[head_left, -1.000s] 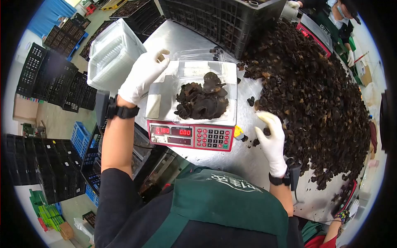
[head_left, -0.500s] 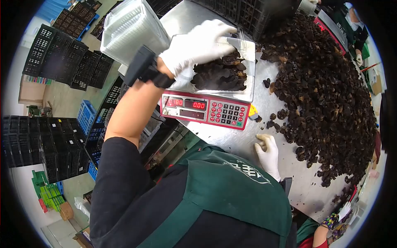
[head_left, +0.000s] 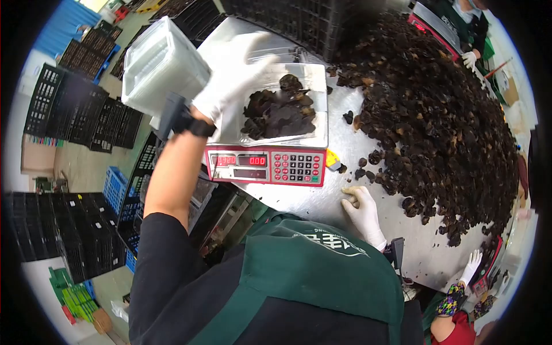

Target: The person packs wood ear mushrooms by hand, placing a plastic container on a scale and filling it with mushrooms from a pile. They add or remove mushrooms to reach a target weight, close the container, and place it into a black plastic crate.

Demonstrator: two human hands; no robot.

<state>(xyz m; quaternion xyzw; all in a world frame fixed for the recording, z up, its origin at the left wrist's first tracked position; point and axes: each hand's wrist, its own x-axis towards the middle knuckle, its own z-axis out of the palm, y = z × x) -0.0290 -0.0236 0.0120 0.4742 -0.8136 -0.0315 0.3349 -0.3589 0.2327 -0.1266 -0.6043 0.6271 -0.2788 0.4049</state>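
My left hand (head_left: 236, 72), in a white glove and blurred at the fingers, is over the left side of a clear plastic tray (head_left: 320, 106). Its fingers are spread and nothing shows in them. Dark, curled fungus-like pieces (head_left: 282, 115) lie in the tray, which rests on a red electronic scale (head_left: 296, 168) with lit digits. My right hand (head_left: 362, 210), also gloved, hovers or rests at the steel table's near edge, with fingers partly curled and nothing visible in them. A yellow object (head_left: 332, 160) is beside the scale.
A large heap of dark pieces (head_left: 437, 121) covers the right of the steel table (head_left: 414, 259). Stacked clear trays (head_left: 164, 69) stand at the left, a black crate (head_left: 282, 20) behind. Co-workers' gloved hands (head_left: 470, 59) are at the far right and lower right (head_left: 472, 265).
My left hand has drawn back from above the tray's contents toward its left side, uncovering more pieces. The first scale reading has changed. The whole view has shifted.
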